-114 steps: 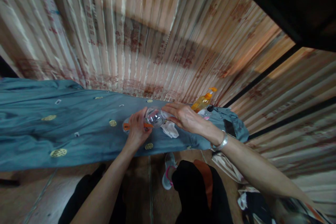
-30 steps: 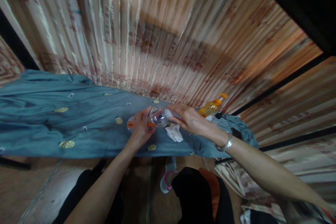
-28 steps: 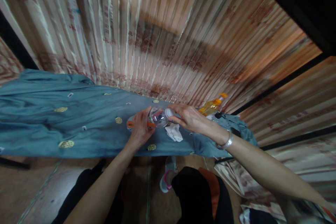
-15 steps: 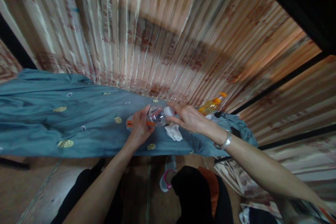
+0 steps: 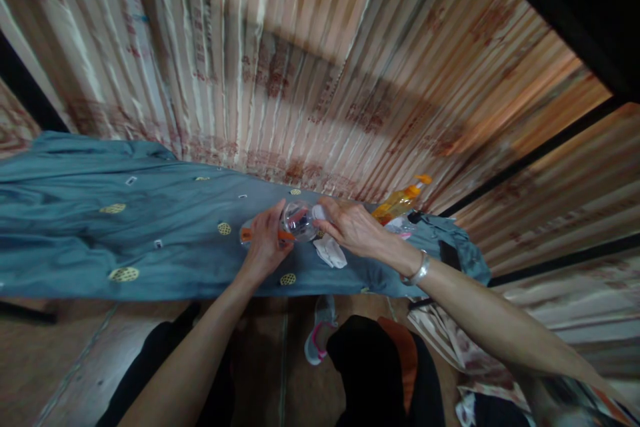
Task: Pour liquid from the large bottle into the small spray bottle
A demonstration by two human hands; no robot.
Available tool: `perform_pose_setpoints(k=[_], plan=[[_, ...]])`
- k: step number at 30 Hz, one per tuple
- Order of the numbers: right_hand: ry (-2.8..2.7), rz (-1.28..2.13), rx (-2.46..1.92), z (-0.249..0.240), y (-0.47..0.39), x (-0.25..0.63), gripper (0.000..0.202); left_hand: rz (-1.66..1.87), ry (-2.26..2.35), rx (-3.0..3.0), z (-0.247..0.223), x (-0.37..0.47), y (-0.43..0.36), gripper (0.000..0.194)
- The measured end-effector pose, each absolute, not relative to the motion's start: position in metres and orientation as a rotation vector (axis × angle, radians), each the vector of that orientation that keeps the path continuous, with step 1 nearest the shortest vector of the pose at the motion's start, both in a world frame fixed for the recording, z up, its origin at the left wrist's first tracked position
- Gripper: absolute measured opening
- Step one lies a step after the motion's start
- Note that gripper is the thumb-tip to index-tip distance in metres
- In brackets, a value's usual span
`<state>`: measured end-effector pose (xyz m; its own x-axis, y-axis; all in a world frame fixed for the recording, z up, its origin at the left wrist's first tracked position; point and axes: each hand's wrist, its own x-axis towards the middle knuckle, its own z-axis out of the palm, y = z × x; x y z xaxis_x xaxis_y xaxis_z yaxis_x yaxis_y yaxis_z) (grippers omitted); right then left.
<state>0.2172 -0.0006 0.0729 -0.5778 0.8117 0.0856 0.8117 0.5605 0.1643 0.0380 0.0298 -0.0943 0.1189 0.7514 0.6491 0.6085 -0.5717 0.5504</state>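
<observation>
A clear plastic bottle (image 5: 301,221) with an orange label lies on its side over the blue-green cloth (image 5: 175,240), its capped end toward the right. My left hand (image 5: 267,237) wraps around the labelled body. At the neck, my right hand (image 5: 347,223) has its thumb and fingers closed on the white cap (image 5: 319,213); the fingers partly cover it. Just below the right fingers rests a crumpled white tissue (image 5: 331,251). Whatever is inside the labelled part is hidden by the left hand.
Behind my right wrist lies a yellow pump bottle (image 5: 397,203), with small items beside it. A dark flat object (image 5: 449,255) is near the cloth's right end. A pleated curtain (image 5: 280,80) hangs behind, and black frame bars (image 5: 540,147) cross the right side.
My right hand has turned a little at the cap, and its wrist has shifted slightly left and down. My left hand and the bottle stay in nearly the same place.
</observation>
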Motion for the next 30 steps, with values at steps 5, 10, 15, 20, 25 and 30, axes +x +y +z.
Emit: perform_pose_setpoints(k=[5, 10, 15, 20, 25, 30], plan=[[-2.726, -0.229, -1.62, 0.077, -0.001, 0.212, 0.034, 1.426, 1.396, 2.23, -0.095, 0.04, 0.031, 0.09], [-2.691, -0.232, -1.636, 0.076, -0.001, 0.213, 0.037, 1.426, 1.385, 2.241, -0.094, 0.04, 0.031, 0.089], [-2.719, -0.196, -1.443, 0.072, -0.001, 0.216, 0.032, 1.434, 1.374, 2.231, -0.094, 0.039, 0.031, 0.09], [-2.544, 0.019, -1.542, 0.068, 0.008, 0.223, 0.037, 1.444, 1.396, 2.227, -0.096, 0.04, 0.034, 0.091], [-2.286, 0.248, -1.684, 0.03, 0.021, 0.25, 0.043, 1.471, 1.427, 2.203, -0.095, 0.04, 0.035, 0.094], [-2.397, 0.167, -2.019, -0.043, 0.016, 0.266, 0.058, 1.488, 1.426, 2.167, -0.094, 0.044, 0.035, 0.095]])
